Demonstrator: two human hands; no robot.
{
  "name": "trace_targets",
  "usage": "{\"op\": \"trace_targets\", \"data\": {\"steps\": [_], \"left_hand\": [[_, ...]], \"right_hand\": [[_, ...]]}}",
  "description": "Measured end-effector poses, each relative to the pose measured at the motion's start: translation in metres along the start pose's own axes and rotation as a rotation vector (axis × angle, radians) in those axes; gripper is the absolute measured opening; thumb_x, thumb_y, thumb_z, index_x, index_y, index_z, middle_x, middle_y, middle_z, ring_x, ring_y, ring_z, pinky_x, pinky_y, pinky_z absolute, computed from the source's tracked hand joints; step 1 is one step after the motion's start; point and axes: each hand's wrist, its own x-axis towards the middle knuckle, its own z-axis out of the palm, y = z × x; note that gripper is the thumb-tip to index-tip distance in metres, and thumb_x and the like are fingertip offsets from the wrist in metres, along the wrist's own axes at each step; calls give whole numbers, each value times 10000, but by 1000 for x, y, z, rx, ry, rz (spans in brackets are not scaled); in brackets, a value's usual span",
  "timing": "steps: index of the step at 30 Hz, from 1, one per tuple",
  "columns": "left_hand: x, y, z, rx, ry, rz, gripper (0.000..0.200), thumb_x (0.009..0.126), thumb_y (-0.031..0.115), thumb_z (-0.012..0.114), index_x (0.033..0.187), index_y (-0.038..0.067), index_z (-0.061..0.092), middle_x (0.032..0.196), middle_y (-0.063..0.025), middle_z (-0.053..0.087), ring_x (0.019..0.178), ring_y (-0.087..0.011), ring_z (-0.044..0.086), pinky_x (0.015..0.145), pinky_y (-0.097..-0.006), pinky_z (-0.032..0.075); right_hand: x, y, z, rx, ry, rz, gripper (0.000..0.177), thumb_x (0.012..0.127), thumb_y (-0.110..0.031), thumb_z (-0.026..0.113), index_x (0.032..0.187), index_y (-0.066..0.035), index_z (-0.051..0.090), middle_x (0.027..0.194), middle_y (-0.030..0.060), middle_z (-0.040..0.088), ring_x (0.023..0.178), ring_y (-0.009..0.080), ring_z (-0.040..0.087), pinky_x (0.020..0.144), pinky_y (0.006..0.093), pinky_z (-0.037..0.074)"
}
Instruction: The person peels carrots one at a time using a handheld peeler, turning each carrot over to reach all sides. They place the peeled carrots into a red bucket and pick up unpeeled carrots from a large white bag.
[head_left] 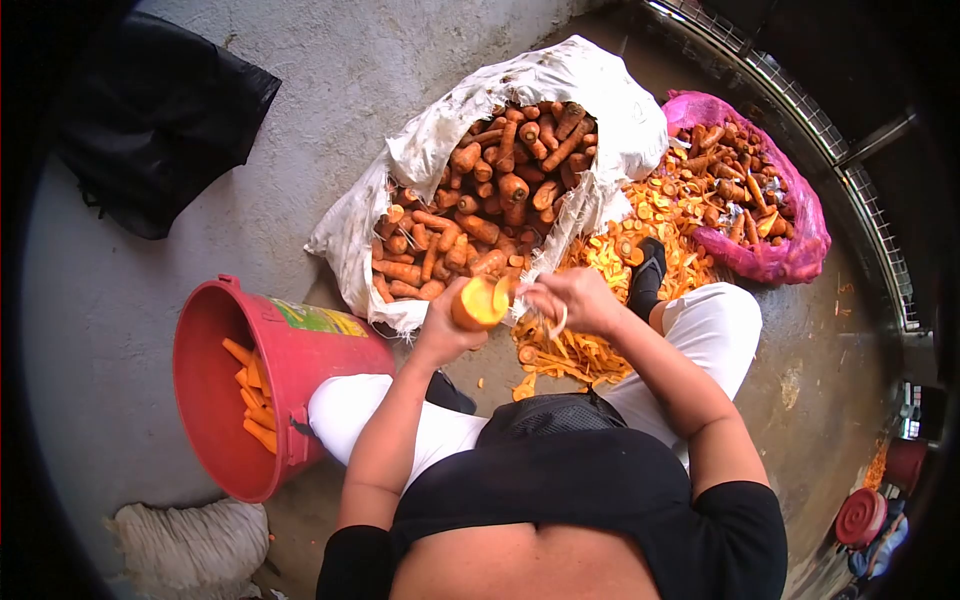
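Looking down from the head view, I see the person seated low with knees apart, the left hand (447, 332) wrapped firmly round a thick carrot (480, 304), its bright cut end turned toward the other hand. The right hand (578, 300) is just beside it, fingers curled in on a pale, thin tool (559, 321), too blurred for me to say what kind. The carrot sits between the two hands, above the near edge of a big white sack (620, 112), whose torn mouth gapes over a heap of whole carrots (485, 190). Below the right hand and up along the sack's side, orange peelings (590, 357) and round slices cover the floor, reaching a pink bag (780, 266) full of carrot pieces (735, 175). By the left knee a red bucket (340, 352) lies tilted toward me, peeled carrots (258, 405) inside; a black sheet (165, 115) is on the floor well beyond it, and a pale, wrinkled bundle (195, 548) is near its bottom side
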Motion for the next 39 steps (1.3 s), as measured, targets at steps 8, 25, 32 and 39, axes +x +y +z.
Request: {"op": "trace_targets", "data": {"steps": [8, 25, 32, 39], "left_hand": [[-5, -13, -6, -455, -197, -238, 558, 609, 94, 739, 1126, 13, 547, 977, -58, 620, 931, -168, 611, 873, -311, 483], [14, -25, 0, -828, -17, -351, 548, 813, 473, 697, 1107, 27, 577, 899, -68, 635, 765, -160, 635, 672, -283, 526], [19, -23, -10, -246, 16, -202, 434, 714, 93, 769, 1102, 3, 597, 973, -49, 656, 864, -121, 618, 803, -272, 483], [19, -21, -12, -105, -40, -156, 475, 686, 32, 735, 1129, 5, 566, 986, -36, 638, 896, -122, 616, 817, -272, 489]], "right_hand": [[5, 47, 11, 488, 352, 717, 418, 974, -409, 507, 905, -32, 673, 647, 44, 587, 472, 126, 501, 454, 323, 409], [20, -26, -3, 407, 123, 442, 366, 885, -437, 589, 1050, -117, 649, 779, 200, 643, 754, 377, 638, 654, 446, 489], [14, -30, -6, 310, 0, 256, 355, 851, -439, 635, 1027, -131, 652, 704, 191, 623, 667, 392, 617, 582, 457, 478], [9, -29, -1, 306, -48, 258, 308, 887, -397, 602, 979, -108, 649, 674, 189, 609, 625, 380, 609, 561, 444, 472]]}}
